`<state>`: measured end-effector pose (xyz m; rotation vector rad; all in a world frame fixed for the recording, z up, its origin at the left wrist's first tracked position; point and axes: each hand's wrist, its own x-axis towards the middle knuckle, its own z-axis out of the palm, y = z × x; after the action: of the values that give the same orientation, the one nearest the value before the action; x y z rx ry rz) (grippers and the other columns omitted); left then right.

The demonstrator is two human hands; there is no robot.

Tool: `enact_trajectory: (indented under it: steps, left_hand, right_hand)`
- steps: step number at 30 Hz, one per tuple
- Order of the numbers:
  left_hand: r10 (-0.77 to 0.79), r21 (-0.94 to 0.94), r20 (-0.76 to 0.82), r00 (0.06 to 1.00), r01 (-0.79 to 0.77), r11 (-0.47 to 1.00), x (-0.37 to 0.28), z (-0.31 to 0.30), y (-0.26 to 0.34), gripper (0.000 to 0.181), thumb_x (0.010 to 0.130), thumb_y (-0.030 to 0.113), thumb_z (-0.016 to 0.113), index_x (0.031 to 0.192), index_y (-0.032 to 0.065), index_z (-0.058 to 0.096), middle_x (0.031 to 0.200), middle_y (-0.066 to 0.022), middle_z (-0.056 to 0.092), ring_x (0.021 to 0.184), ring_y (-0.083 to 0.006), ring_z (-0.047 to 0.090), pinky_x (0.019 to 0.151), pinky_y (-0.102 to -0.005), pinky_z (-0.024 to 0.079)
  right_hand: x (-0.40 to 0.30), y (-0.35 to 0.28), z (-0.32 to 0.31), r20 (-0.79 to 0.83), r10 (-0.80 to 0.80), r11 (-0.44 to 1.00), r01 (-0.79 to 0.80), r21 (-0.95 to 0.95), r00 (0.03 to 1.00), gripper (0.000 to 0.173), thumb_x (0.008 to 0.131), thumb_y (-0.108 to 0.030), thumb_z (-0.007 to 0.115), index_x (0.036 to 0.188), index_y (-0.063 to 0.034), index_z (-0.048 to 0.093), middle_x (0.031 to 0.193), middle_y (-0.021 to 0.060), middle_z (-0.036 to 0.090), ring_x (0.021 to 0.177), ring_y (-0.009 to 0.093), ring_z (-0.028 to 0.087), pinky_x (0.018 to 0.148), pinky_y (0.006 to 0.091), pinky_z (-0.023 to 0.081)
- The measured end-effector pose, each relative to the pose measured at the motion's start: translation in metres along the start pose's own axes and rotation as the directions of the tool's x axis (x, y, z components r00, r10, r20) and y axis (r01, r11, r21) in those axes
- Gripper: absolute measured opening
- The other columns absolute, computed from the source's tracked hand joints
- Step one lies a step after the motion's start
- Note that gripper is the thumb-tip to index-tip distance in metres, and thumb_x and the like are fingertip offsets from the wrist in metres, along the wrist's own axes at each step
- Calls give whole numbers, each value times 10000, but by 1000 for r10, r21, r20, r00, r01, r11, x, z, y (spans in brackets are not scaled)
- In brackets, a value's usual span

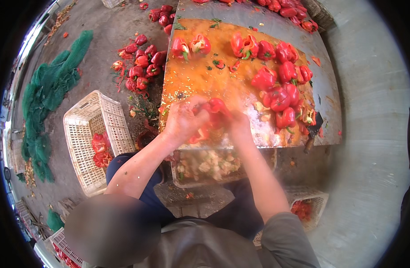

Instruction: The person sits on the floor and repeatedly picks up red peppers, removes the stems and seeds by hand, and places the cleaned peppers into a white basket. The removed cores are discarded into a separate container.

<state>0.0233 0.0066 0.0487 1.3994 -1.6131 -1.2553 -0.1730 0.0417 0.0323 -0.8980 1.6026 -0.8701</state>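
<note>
Over the near edge of an orange-stained metal tabletop, my left hand grips a red bell pepper. My right hand holds the pepper's other side; motion blurs the fingers and the pepper's lower part. Just below, a red pepper piece shows near the table edge. Several red bell peppers are heaped to the right of my hands. Farther back lie split peppers, one pair at left and another near the middle, with pale insides and green stems showing.
A wooden-handled knife overhangs the table's right front edge. Beneath that edge, a crate holds pale pepper cores. A white plastic crate with red pepper pieces stands at left. Whole peppers and green netting lie on the floor.
</note>
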Motion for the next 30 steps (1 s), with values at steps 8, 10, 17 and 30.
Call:
enact_trajectory:
  steps: [8, 10, 17, 30]
  left_hand:
    - [190, 138, -62, 980, -180, 974, 2, 3, -14, 259, 897, 106, 710, 1144, 39, 755, 950, -84, 753, 830, -137, 694, 756, -301, 565]
    - [207, 130, -79, 975, -196, 972, 1, 4, -16, 256, 902, 109, 707, 1145, 48, 754, 941, -97, 749, 812, -150, 695, 741, -315, 564]
    - [412, 245, -122, 903, -374, 894, 1, 1, -9, 260, 893, 106, 698, 1147, 82, 747, 912, -132, 713, 760, -251, 705, 695, -356, 564]
    - [686, 522, -41, 727, -570, 635, -1, -1, -21, 261, 894, 144, 697, 1153, 169, 721, 951, -17, 734, 838, -250, 729, 643, -406, 581]
  right_hand:
    - [11, 21, 5, 134, 22, 1000, -24, 8, 991, 277, 921, -22, 637, 1170, 45, 737, 969, 106, 790, 874, 161, 720, 780, 311, 539]
    - [11, 20, 6, 159, 48, 998, -53, 31, 986, 277, 931, -14, 636, 1185, 42, 731, 981, 102, 789, 901, 166, 733, 795, 313, 549]
    - [2, 7, 14, 157, 99, 987, -118, 114, 983, 187, 1009, -39, 679, 1173, 33, 734, 982, 87, 786, 840, 139, 725, 694, 290, 560]
    - [22, 29, 17, 71, -124, 989, 129, -78, 990, 194, 998, -20, 655, 1144, -45, 781, 920, 45, 788, 804, 119, 694, 727, 304, 546]
